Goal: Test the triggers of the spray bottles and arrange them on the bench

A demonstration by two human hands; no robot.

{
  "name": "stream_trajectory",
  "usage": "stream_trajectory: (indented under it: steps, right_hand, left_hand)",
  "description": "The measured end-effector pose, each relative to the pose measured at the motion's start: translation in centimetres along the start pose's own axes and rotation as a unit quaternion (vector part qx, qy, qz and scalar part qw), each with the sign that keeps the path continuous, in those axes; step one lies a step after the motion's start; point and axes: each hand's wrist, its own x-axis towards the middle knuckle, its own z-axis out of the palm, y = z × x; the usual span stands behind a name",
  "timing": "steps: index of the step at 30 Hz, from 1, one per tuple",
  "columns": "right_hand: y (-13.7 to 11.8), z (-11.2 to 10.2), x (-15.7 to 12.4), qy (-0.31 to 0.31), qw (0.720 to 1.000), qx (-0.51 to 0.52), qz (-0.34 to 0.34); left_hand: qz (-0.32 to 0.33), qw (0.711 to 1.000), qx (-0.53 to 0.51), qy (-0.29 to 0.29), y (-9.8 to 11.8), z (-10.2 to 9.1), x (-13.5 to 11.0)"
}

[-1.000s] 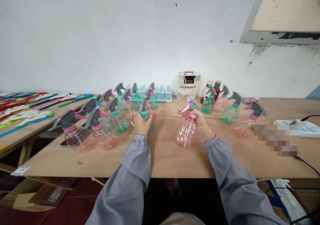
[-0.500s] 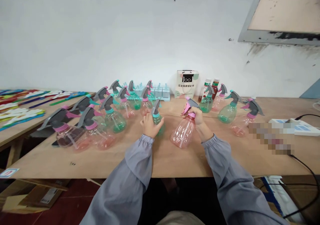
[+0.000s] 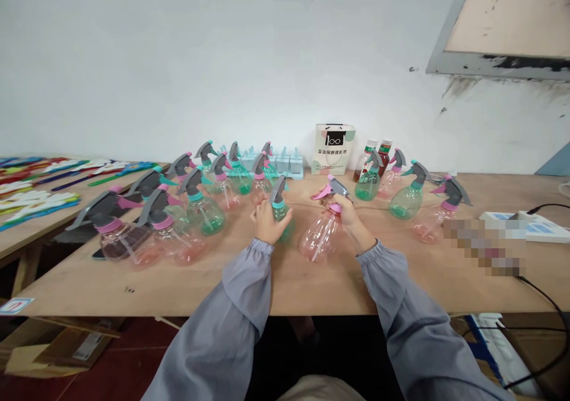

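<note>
My left hand [image 3: 269,221] is wrapped around the body of a green spray bottle [image 3: 280,210] with a grey head, its thumb spread to the right side. My right hand [image 3: 351,220] grips a pink spray bottle [image 3: 318,237] from the right, at its neck and grey head. The pink trigger of that head points left. The base of the pink bottle is at the table top, slightly tilted, and clear liquid or a tube shows inside. To the left of my hands stand several more pink and green spray bottles [image 3: 205,214].
On the right stand a green spray bottle [image 3: 407,199] and a pink one [image 3: 431,226]. Behind are a paper bag [image 3: 333,157], two sauce bottles [image 3: 383,158] and a light-blue rack [image 3: 289,164]. A white power strip [image 3: 525,227] with cables lies at the right.
My right hand has shifted slightly left with the pink spray bottle, and its head has turned so the trigger points further left. My left hand has stayed in place.
</note>
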Motion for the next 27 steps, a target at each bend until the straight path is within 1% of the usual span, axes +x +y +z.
stream_trajectory:
  steps: [3,6,8,11,15,19,20,24,26,27]
  right_hand:
    - [0.36,0.14,0.04,0.015,0.999,0.046,0.025]
    - [0.58,0.05,0.13,0.016,0.997,0.068,0.015]
    - [0.69,-0.02,0.16,0.008,0.997,0.073,0.021]
    - [0.79,0.03,0.1,0.011,0.996,0.079,0.036]
    - [0.7,-0.07,-0.03,0.017,0.996,0.079,0.026]
    - [0.51,-0.49,-0.01,-0.035,0.997,0.061,0.02]
    - [0.5,-0.51,-0.02,-0.037,0.997,0.058,0.018]
    - [0.55,-0.18,-0.16,0.005,0.998,0.05,0.031]
    - [0.52,-0.11,-0.17,0.008,0.999,0.041,0.015]
    - [0.49,-0.17,-0.13,0.004,0.999,0.035,-0.004]
  left_hand:
    - [0.002,1.0,0.028,-0.007,0.04,0.0,0.02]
    - [0.004,0.999,0.051,-0.007,-0.02,0.07,0.04]
    - [0.006,0.998,0.061,-0.007,-0.11,0.13,0.06]
    - [0.011,0.998,0.064,-0.008,-0.23,0.15,0.08]
    - [0.013,0.998,0.059,-0.006,-0.29,0.12,0.05]
    - [0.015,0.998,0.061,-0.006,-0.33,0.13,0.01]
    - [0.014,0.998,0.063,-0.007,-0.34,0.14,0.02]
    - [0.01,0.997,0.069,-0.012,-0.37,0.14,0.06]
    - [0.011,0.998,0.067,-0.01,-0.38,0.13,0.07]
    - [0.012,0.998,0.064,-0.009,-0.39,0.12,0.06]
